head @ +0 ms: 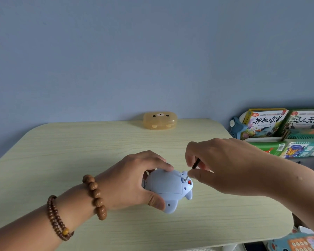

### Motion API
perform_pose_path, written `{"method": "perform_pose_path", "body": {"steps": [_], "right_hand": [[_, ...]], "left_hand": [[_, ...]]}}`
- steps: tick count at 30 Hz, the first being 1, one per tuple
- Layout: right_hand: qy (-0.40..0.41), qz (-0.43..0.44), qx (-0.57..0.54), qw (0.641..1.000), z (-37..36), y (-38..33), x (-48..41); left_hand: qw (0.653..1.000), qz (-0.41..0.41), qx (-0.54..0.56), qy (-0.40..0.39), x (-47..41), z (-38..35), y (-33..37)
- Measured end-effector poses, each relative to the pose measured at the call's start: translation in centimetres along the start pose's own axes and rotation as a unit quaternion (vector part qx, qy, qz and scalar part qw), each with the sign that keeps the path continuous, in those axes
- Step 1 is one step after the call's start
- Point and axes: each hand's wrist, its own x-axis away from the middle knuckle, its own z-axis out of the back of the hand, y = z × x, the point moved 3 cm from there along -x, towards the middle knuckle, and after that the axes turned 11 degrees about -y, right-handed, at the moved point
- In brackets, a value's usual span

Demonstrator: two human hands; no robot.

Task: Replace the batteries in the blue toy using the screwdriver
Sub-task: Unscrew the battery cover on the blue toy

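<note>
Right hand (223, 165) clenched around a thin dark screwdriver (196, 163), thumb and fingers pinching the shaft, metal tip angled down-left into the upturned underside of the blue toy (168, 187), just beside a small red spot near the toy's right end. Left hand (132, 180) grasping the toy from its left side, fingers curled over the far edge, thumb pressed against the near edge, belly panel facing up. Toy held low over the middle of the pale wood-grain bench (80, 160), one rounded foot pointing toward the camera; whether resting on the surface or just lifted, impossible to tell. Two strings of brown wooden beads (94, 196) worn on the left wrist and forearm. Farther back, near the far edge of the bench, an amber translucent case with a bear face (159, 120), well apart from the hands. Off to the right, beyond the bench, picture books (286, 131) stacked on a shelf against the blue wall.
</note>
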Motion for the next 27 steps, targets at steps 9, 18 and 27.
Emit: {"method": "perform_pose_path", "body": {"steps": [9, 18, 27], "right_hand": [[0.017, -0.043, 0.033, 0.998, -0.43, -0.13, -0.61], [0.015, -0.016, -0.024, 0.999, -0.27, -0.17, 0.04], [0.053, -0.018, 0.034, 0.998, -0.66, -0.02, -0.08]], "left_hand": [[1.0, 0.0, 0.0, -0.004, 0.03, -0.01, 0.11], [1.0, 0.005, 0.002, -0.004, 0.07, 0.03, 0.17], [1.0, 0.009, -0.019, -0.013, 0.07, 0.02, 0.73]]}}
